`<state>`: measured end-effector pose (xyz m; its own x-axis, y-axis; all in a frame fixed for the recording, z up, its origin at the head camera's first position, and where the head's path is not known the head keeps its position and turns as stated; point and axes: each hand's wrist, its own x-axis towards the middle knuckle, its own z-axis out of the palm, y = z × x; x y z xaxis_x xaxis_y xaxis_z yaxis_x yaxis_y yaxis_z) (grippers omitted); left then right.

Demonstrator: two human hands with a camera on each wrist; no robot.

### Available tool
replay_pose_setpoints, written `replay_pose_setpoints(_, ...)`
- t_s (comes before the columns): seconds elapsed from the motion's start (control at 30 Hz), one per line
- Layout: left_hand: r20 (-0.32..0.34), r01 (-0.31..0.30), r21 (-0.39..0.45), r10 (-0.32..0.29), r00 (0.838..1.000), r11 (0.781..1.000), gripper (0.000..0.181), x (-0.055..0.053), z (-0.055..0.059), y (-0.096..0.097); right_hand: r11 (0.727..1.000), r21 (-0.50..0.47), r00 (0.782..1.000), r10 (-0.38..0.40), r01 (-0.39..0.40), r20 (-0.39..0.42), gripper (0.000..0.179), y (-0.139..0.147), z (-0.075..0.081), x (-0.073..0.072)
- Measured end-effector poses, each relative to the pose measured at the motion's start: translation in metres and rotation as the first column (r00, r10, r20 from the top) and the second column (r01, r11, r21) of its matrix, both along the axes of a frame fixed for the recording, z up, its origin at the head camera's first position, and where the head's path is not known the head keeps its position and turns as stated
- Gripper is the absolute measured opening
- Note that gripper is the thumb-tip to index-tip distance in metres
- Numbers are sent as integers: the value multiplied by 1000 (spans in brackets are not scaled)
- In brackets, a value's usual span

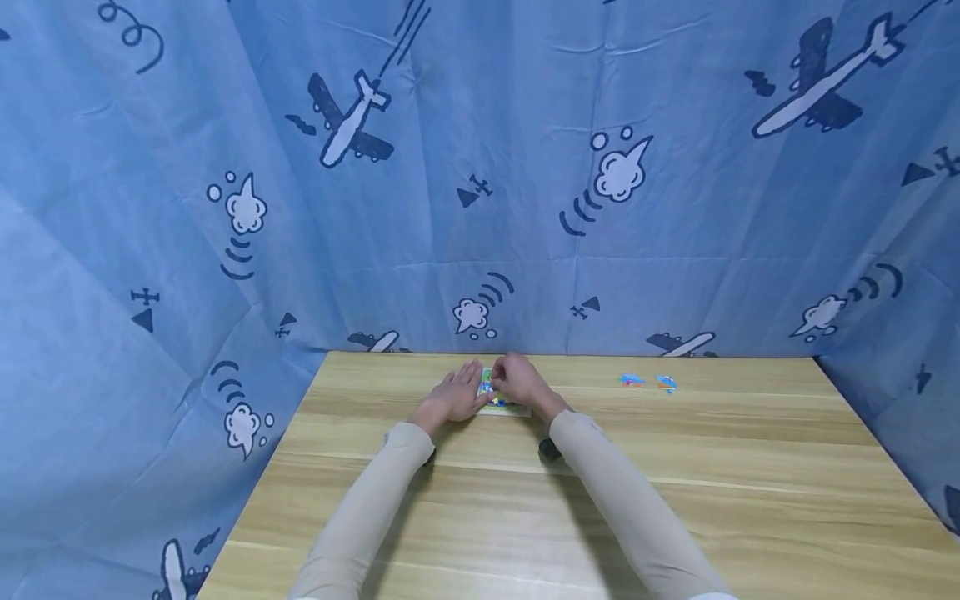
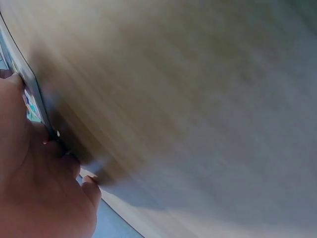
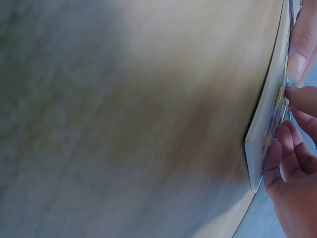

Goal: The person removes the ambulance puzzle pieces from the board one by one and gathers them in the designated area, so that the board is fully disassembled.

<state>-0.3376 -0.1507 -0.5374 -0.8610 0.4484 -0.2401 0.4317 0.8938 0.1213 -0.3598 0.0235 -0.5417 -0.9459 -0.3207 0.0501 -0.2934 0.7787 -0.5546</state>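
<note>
A jigsaw puzzle board point(image 1: 514, 410) with a pale rim and a bright, many-coloured picture lies near the table's far edge. Flat over its left side, my left hand point(image 1: 456, 394) rests with fingers straight and its thumb reaching onto the picture. Above the right part, my right hand point(image 1: 520, 382) bends its fingers down and pinches a small puzzle piece, mostly hidden, at the board's surface. In the right wrist view, the fingertips point(image 3: 293, 94) meet right at the picture, close by the left thumb. The left wrist view shows the left hand point(image 2: 44, 183) along the board's edge.
Two loose puzzle pieces, one blue and red point(image 1: 632, 381) and one blue and orange point(image 1: 666, 383), lie to the right on the wooden table point(image 1: 480, 517). A blue curtain point(image 1: 517, 167) with airplane prints hangs behind the table's far edge and along both sides.
</note>
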Motion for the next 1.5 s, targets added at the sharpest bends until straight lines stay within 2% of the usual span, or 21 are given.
replay_pose_setpoints(0.13, 14, -6, 11, 6, 1000, 1000, 75, -1, 1, 0, 1000, -2, 999, 2, -2, -38, 6, -1, 0, 0)
replay_pose_setpoints(0.33, 34, -11, 15, 10, 999, 1000, 76, -2, 0, 0, 1000, -13, 1000, 2, -2, -30, 5, -2, -1, -1)
replay_pose_setpoints(0.47, 35, -6, 21, 6, 999, 1000, 77, -2, -1, -1, 998, -67, 1000, -9, 8, -12, 4, -1, -1, -2)
replay_pose_setpoints(0.63, 38, -8, 22, 7, 999, 1000, 77, -4, -1, -1, 989, -147, 1000, -5, 3, -13, 21, 2, 0, -2)
replay_pose_setpoints(0.73, 50, -15, 21, 14, 999, 1000, 77, -4, 0, 1, 981, -192, 1000, -16, 16, 4, 24, 6, 1, -1)
replay_pose_setpoints(0.93, 70, -28, 12, 27, 997, 1000, 77, -4, 0, 1, 958, -281, 997, -54, 66, 49, 19, 12, 0, 0)
replay_pose_setpoints(1.1, 83, -36, 41, 32, 996, 999, 77, -5, -3, 1, 928, -356, 994, -91, 107, 60, 17, 18, 0, 3)
replay_pose_setpoints(1.33, 100, -48, 62, 42, 994, 997, 80, -6, -9, 1, 871, -472, 986, -75, 137, 148, 15, 35, 5, 6)
replay_pose_setpoints(1.5, 85, -55, 52, 50, 995, 997, 79, -4, -7, 2, 858, -485, 975, -75, 169, 209, 15, 52, 13, 4)
